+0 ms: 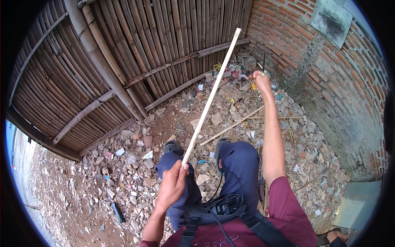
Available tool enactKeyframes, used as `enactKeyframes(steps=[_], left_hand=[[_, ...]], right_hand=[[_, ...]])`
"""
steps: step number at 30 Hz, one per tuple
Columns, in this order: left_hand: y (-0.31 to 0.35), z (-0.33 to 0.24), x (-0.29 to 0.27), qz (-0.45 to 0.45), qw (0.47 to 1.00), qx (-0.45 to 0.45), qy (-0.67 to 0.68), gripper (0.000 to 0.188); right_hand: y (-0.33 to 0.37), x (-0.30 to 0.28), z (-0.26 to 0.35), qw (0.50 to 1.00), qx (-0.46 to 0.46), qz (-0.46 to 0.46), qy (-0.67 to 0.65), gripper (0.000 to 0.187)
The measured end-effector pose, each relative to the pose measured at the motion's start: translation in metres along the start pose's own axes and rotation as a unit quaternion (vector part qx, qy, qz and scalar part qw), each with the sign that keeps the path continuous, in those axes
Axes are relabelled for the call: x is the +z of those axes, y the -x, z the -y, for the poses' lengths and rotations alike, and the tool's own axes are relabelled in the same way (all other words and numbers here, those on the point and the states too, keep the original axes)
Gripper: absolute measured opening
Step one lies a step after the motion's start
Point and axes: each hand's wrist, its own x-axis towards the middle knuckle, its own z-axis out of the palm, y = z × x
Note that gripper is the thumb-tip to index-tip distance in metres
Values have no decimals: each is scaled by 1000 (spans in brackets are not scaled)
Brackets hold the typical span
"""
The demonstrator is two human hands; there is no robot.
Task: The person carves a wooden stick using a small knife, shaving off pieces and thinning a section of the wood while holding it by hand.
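Observation:
My left hand (174, 183) is closed around the near end of a long, pale, squared wooden stick (212, 94). The stick slants up and away to the right, its far end in front of the bamboo wall. My right arm is stretched out far to the right, well apart from the stick. In that closed right hand (262, 81) is a knife (264, 59), its dark, narrow blade pointing up and away. Most of the knife's handle is hidden by my fingers; a small green spot shows at them.
A bamboo wall (160, 45) stands at the left and back, a brick wall (288, 37) at the right. Rubble and litter (127, 164) cover the ground. A thin stick (232, 125) lies beyond my knees. At the lower right edge, part of another person (335, 236) shows beside a grey sheet (358, 203).

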Motion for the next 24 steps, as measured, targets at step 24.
enactKeyframes(steps=[24], left_hand=[[-21,1,5,115,945,-126,279,35]], right_hand=[[272,19,53,947,-74,308,-46,23]])
